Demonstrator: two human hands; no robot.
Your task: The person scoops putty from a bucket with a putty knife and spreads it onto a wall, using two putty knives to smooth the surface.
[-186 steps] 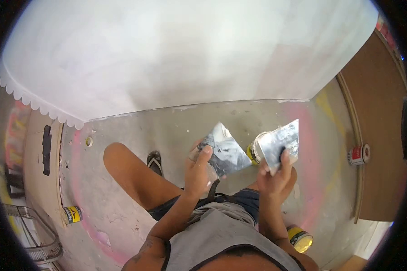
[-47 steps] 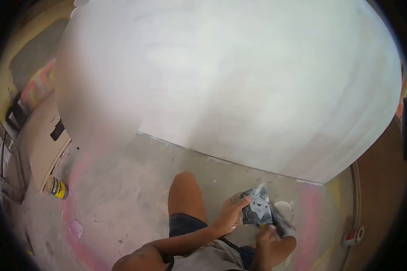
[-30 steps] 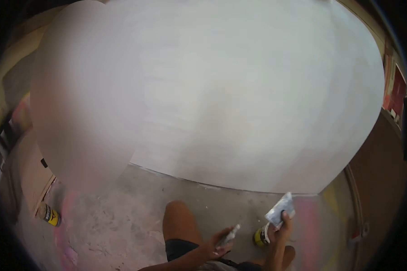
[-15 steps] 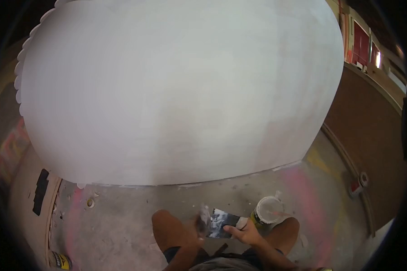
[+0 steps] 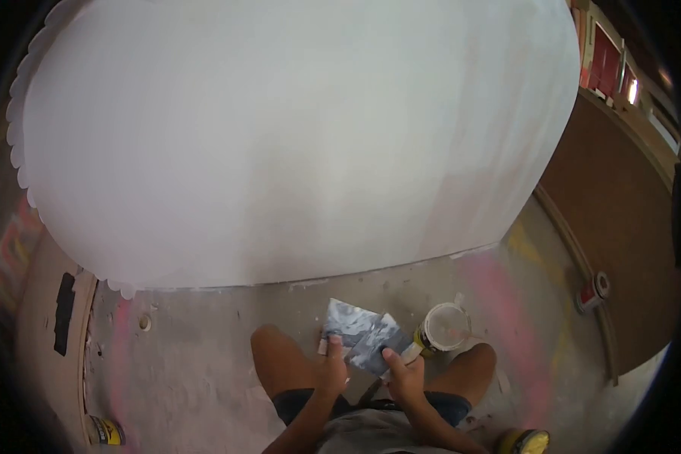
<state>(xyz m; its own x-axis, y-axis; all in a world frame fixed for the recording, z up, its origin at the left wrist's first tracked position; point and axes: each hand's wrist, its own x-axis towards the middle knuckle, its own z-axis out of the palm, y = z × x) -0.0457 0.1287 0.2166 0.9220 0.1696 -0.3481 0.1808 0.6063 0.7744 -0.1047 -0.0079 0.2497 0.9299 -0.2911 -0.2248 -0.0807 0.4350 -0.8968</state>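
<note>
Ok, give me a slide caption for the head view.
Crouched before a white board, left hand and right hand hold two overlapping metal blades beside an open tub.

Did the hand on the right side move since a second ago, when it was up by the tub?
Yes. The right hand came down and left of the open tub, bringing its metal blade against the left hand's blade.

Bare arms and knees — dark shorts (image 5: pixel 439 408), grey sleeveless top (image 5: pixel 371 439) — no gloves.
</note>
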